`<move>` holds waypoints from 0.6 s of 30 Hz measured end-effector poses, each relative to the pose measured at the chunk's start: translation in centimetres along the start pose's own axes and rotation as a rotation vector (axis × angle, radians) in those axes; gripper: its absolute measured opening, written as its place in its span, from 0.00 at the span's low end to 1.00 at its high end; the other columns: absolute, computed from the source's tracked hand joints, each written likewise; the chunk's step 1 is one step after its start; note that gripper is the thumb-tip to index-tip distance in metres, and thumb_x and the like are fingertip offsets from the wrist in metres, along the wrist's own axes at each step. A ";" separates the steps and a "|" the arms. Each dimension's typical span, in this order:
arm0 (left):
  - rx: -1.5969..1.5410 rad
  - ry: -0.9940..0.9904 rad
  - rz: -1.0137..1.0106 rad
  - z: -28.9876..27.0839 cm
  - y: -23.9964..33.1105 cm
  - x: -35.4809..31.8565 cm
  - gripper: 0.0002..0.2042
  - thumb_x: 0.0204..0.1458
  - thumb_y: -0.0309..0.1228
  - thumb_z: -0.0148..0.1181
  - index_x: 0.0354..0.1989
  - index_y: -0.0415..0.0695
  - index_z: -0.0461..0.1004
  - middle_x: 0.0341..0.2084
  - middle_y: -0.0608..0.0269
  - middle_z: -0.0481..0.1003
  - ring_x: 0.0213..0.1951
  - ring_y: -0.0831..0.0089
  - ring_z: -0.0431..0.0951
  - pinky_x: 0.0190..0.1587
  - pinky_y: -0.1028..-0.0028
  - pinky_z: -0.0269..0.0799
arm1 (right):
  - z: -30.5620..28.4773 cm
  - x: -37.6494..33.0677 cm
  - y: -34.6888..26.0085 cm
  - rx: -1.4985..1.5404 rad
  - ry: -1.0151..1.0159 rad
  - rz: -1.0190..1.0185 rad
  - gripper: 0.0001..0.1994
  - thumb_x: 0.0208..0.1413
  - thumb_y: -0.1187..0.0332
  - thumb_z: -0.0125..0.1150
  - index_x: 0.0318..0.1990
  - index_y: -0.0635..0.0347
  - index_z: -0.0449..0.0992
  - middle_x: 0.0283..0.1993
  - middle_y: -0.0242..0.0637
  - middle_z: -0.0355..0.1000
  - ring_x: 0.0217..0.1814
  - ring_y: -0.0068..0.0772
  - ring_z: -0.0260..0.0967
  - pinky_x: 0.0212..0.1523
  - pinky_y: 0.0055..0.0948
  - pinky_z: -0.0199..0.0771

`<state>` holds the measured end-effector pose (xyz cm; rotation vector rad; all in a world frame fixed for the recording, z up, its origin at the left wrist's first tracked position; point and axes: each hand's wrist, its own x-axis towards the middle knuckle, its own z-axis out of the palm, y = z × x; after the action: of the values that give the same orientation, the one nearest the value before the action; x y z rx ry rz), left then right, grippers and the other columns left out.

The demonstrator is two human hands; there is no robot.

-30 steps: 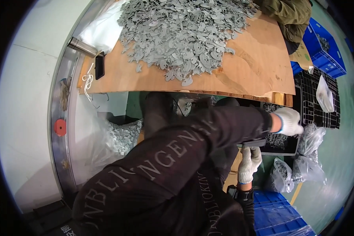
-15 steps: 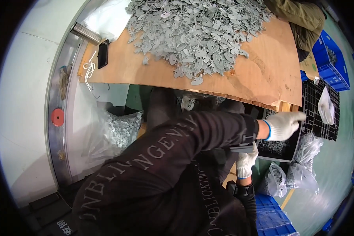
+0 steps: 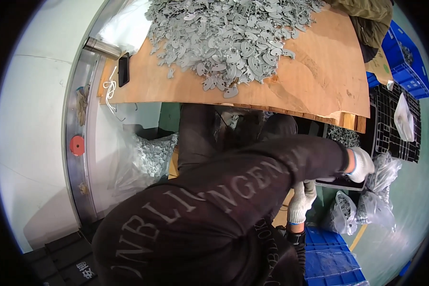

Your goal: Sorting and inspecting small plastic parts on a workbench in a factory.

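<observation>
White-gloved left hand (image 3: pixel 362 164), right of centre, is bent at a black tray (image 3: pixel 338 185) of small grey parts (image 3: pixel 343 136); how open, or what it holds, cannot be told. Lower left, the right hand (image 3: pixel 302 202) is partly hidden, its hold also unclear. Top centre, flat grey pieces (image 3: pixel 224 43) heap a wooden table (image 3: pixel 329 71).

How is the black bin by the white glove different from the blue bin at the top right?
The black bin is black, while the blue bin is bright blue. The gloved left hand is at the black bin; no hand shows at the blue bin. The black bin is nearer the person's body; the blue bin is farther off. Both hold gray pieces.
</observation>
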<state>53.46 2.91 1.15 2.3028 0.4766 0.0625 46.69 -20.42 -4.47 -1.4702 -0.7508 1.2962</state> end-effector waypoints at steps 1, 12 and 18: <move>-0.050 0.013 -0.010 -0.3 -0.3 -2.8 0.33 0.53 0.46 0.68 0.69 0.51 0.80 0.53 0.47 0.85 0.55 0.48 0.86 0.58 0.52 0.81 | -0.6 0.1 0.6 0.007 -0.032 0.018 0.04 0.69 0.76 0.66 0.47 0.65 0.83 0.45 0.31 0.82 0.40 0.20 0.74 0.46 0.23 0.76; 0.708 0.883 -0.504 -9.3 -13.1 -42.7 0.23 0.64 0.47 0.65 0.65 0.55 0.78 0.65 0.51 0.74 0.70 0.41 0.67 0.73 0.37 0.55 | 7.7 8.5 -7.2 -0.587 -0.197 -0.823 0.05 0.66 0.80 0.66 0.47 0.65 0.83 0.45 0.43 0.82 0.45 0.38 0.81 0.49 0.33 0.81; 0.722 0.764 -0.663 -10.0 -17.8 -42.8 0.31 0.64 0.56 0.64 0.73 0.61 0.71 0.74 0.50 0.66 0.74 0.36 0.61 0.75 0.32 0.50 | 18.7 16.7 -11.5 -0.751 -0.366 -1.026 0.09 0.61 0.77 0.69 0.48 0.62 0.85 0.49 0.44 0.83 0.54 0.53 0.80 0.60 0.43 0.79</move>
<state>6.18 5.79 -0.09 2.5937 1.8813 0.5229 34.43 3.44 1.87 -1.0560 -2.0536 0.4597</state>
